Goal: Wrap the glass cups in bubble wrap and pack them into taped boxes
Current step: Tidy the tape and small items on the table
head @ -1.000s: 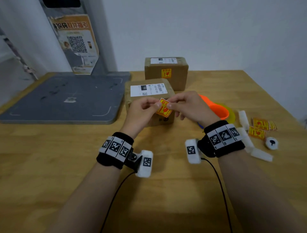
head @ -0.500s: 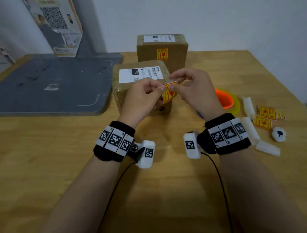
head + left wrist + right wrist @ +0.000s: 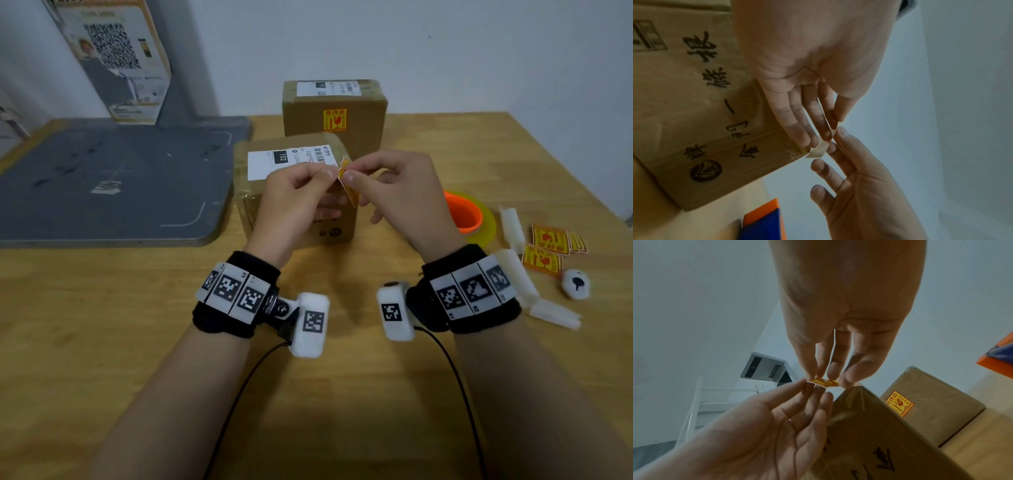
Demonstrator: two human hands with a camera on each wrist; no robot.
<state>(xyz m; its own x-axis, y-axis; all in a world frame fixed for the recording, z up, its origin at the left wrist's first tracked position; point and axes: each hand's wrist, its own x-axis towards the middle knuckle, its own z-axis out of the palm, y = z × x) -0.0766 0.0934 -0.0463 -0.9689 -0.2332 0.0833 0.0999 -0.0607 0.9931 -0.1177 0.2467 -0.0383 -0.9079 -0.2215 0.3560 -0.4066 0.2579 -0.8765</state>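
Both hands hold one small yellow-and-red fragile sticker [image 3: 346, 181] just above the near taped cardboard box [image 3: 291, 205], which carries a white shipping label. My left hand [image 3: 323, 175] pinches the sticker's left edge between thumb and fingers; my right hand [image 3: 354, 176] pinches its other edge. The left wrist view shows the pale backing [image 3: 821, 149] curling away from the sticker at the fingertips. In the right wrist view the sticker [image 3: 823, 382] lies edge-on between both hands. A second taped box [image 3: 334, 116] behind bears a fragile sticker. No glass cups or bubble wrap show.
An orange tape roll [image 3: 466, 214] lies right of the boxes, with white foam pieces [image 3: 512, 226], a pile of fragile stickers [image 3: 548, 241] and a small white round object [image 3: 577, 284] beyond it. A grey mat [image 3: 113, 185] covers the table's back left, with a poster stand [image 3: 116, 58] behind.
Both hands have lifted the sticker a little and turned it edge-on to the head view, and its layers have begun to separate. The head view has tilted down slightly.
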